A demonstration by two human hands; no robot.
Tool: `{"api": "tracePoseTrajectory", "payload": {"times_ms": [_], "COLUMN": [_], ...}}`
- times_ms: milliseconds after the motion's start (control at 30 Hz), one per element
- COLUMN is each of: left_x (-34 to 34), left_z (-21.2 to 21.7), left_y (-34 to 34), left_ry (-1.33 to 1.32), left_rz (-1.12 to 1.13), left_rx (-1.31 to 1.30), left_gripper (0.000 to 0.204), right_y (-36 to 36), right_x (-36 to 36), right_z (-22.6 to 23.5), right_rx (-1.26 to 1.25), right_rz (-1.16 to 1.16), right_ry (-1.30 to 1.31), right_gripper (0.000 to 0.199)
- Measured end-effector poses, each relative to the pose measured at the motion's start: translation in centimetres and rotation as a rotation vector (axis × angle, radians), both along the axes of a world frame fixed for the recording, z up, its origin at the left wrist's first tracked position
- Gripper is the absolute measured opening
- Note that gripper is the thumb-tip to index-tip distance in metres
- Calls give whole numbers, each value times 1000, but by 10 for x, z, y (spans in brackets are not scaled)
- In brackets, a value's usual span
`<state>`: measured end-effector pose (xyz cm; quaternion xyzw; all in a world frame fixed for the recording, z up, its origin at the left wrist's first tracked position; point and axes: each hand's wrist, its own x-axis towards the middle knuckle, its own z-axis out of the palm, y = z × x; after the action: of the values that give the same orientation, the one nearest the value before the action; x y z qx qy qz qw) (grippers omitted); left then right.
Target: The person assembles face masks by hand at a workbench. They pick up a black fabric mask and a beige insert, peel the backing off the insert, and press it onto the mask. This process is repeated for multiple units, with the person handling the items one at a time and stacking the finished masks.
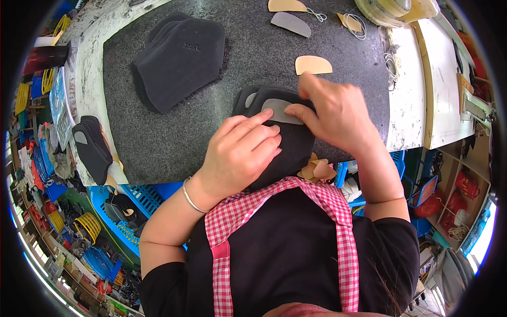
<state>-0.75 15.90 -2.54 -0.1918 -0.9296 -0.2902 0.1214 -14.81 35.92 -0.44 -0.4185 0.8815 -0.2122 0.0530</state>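
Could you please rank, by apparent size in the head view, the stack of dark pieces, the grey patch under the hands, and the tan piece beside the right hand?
1. stack of dark pieces
2. grey patch, partly hidden by fingers, so only roughly larger
3. tan piece

Under the left hand [240, 153] and its fingers [259, 127], the lower part of the black fabric piece [293, 140] is hidden, and its near end disappears past the worktop [174, 142] edge. The right hand [338, 113] covers the right end of the grey patch [277, 108]; its fingers' contact there cannot be made out. Far beyond the fingers, a tan piece [286, 5] is cut off by the picture's top edge.
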Motion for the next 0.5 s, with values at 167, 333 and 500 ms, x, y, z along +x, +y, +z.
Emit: {"api": "tracePoseTrajectory", "payload": {"times_ms": [167, 333, 500], "left_x": [-36, -42, -33], "left_z": [35, 32, 58], "left_y": [-53, -120, -106], "left_ry": [48, -272, -90], "left_rz": [209, 318, 405], "left_rx": [-242, -118, -49], "left_gripper": [49, 47, 27], "right_y": [8, 17, 18], "right_x": [-43, -60, -55], "right_z": [-10, -26, -22], "right_rx": [-110, -77, -271], "right_rz": [-90, -110, -213], "right_ry": [332, 37, -336], "right_gripper": [32, 34, 25]}}
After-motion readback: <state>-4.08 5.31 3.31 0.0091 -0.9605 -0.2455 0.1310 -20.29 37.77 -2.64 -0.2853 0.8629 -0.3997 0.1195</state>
